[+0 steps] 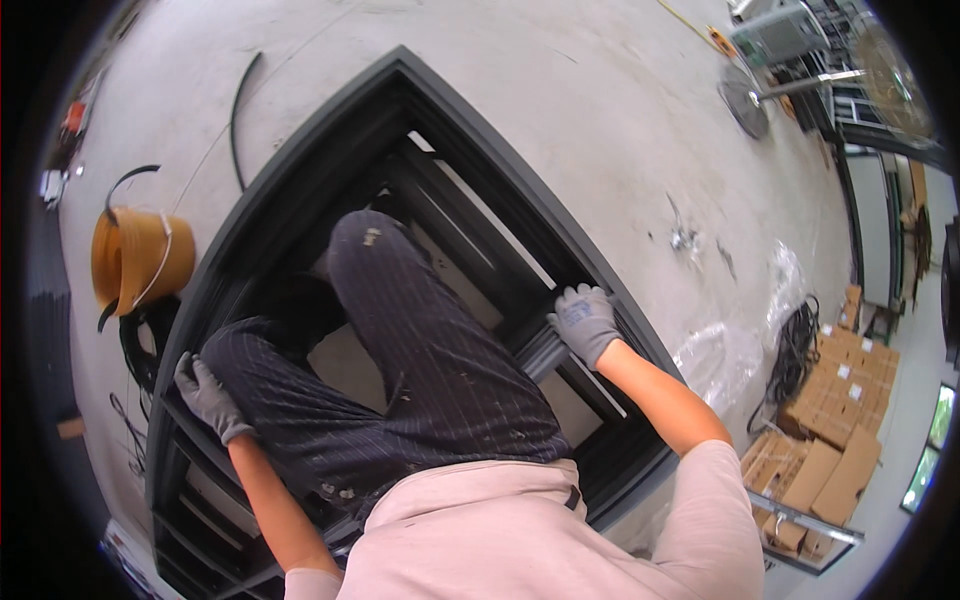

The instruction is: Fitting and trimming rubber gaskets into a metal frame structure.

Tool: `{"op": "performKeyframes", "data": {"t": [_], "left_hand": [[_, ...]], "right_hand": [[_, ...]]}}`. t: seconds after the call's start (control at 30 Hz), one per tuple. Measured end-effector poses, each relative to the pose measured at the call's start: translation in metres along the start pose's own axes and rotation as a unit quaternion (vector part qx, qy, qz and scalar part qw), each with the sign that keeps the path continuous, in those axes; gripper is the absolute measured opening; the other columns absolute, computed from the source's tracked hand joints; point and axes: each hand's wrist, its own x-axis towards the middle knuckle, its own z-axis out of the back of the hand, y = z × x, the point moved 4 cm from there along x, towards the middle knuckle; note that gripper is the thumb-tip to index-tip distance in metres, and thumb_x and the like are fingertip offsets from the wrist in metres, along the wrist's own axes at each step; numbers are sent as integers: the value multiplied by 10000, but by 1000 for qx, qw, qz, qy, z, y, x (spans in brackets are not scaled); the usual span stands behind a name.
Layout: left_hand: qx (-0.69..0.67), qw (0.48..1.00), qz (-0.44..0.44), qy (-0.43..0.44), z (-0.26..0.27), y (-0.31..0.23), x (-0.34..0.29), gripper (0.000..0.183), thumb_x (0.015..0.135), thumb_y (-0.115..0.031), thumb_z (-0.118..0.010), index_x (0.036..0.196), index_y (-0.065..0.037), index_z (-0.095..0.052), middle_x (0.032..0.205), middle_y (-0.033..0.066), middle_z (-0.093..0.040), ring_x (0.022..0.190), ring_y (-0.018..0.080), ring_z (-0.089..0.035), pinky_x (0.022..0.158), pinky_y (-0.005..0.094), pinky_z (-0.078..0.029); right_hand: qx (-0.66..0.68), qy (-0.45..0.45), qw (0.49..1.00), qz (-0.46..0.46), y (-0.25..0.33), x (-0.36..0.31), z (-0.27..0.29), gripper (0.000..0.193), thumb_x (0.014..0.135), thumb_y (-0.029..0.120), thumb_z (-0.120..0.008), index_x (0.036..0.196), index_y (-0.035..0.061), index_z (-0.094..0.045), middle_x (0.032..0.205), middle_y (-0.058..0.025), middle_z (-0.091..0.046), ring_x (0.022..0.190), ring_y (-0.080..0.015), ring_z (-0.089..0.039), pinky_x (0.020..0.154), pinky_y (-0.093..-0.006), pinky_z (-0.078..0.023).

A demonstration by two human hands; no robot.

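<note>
A stack of dark grey metal window frames [500,165] lies around my legs, its corner pointing away from me. My right hand [584,320], in a grey work glove, is closed over the frame's inner bar on the right side, knuckles up. On the left, my gloved left hand [212,398] rests against the frame's edge beside my left knee, its fingers stretched out and slightly apart. My knees, in dark striped trousers [400,300], cover the middle of the frames, and parts of the inner bars are hidden under them.
Left of the frames stands an orange bucket [165,255] with black strips in it. A curved black strip [235,125] lies on the concrete floor. At right are clear plastic wrap [725,355], a coiled black cable [795,345], cardboard boxes [845,385] and a stand fan [742,100].
</note>
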Motion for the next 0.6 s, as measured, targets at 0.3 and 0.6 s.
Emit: {"op": "performKeyframes", "data": {"t": [0.3, 0.6], "left_hand": [[-27, 998, 41, -28, -4, -14, -12, 228, 952, -77, -525, 1157, -2, -589, 1074, 65, -619, 998, 153, -579, 942, 278, -437], [-66, 995, 64, -42, -5, -23, -15, 234, 946, -76, -538, 1163, -10, -596, 1098, 75, -619, 1025, 163, -586, 953, 281, -439]], "right_hand": [[-279, 144, 915, 255, 7, 36, -26, 168, 848, 214, -619, 930, 167, -758, 896, 16, -719, 862, -198, -666, 665, -347, -465], [-346, 133, 870, 327, -6, 37, -3, 146, 844, 221, -614, 897, 199, -748, 883, 15, -694, 881, -201, -622, 702, -347, -438]]}}
